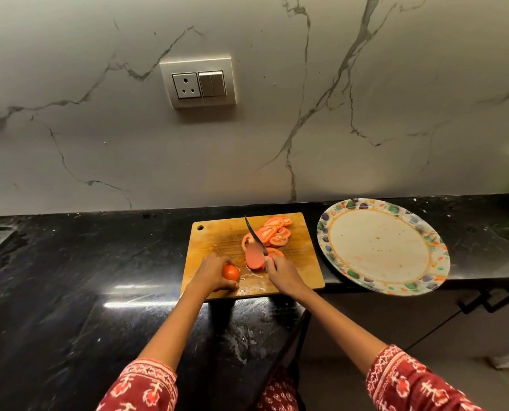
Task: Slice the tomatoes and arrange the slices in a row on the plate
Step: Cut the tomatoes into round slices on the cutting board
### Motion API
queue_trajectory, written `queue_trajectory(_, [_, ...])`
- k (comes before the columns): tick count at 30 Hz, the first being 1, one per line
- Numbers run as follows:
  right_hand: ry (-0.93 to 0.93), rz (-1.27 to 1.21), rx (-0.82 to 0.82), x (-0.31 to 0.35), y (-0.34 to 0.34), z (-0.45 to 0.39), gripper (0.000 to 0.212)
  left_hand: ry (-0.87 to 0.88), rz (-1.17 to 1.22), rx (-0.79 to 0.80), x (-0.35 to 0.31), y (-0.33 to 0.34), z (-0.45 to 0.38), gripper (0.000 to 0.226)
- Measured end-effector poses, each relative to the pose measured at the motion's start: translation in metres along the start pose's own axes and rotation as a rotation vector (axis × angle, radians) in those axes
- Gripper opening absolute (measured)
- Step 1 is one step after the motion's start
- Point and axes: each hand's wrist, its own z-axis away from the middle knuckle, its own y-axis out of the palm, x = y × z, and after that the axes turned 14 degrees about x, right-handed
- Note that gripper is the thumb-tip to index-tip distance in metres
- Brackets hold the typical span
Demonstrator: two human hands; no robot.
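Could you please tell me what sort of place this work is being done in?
Most likely a home kitchen: a black stone countertop runs along a marble-look wall with a socket and switch plate, and a wooden cutting board with tomato slices sits beside a patterned plate.

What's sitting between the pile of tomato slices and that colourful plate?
Nothing: in the head view only bare cutting board and a strip of black counter separate the tomato slices from the plate.

Desk (pixel 69 277): glossy black stone, speckled, glare streaks. Cutting board (pixel 217 241): matt wood, scored and wet in patches. Plate (pixel 379 247): smooth, patterned rim, probably melamine. Knife (pixel 254 235): dark blade. Wall (pixel 366 114): polished marble-look slab.
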Motion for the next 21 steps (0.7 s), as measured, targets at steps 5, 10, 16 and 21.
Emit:
queue_trajectory(5, [-0.01,-0.008,0.001,0.0,-0.002,0.0,0.03,0.154,0.55,-0.115,-0.007,-0.002,0.006,0.048])
queue_trajectory(10, [-0.006,-0.019,-0.005,-0.001,0.002,0.002,0.031,0.253,0.558,-0.241,-0.008,0.007,0.013,0.034])
queue_trajectory(16, [0.027,-0.024,0.018,0.002,0.007,0.005,0.03,0.237,0.663,-0.405,-0.008,0.015,0.017,0.042])
queue_trajectory(21, [0.017,0.022,0.012,0.009,0.011,0.01,0.029,0.226,0.699,-0.438,-0.008,0.013,0.016,0.048])
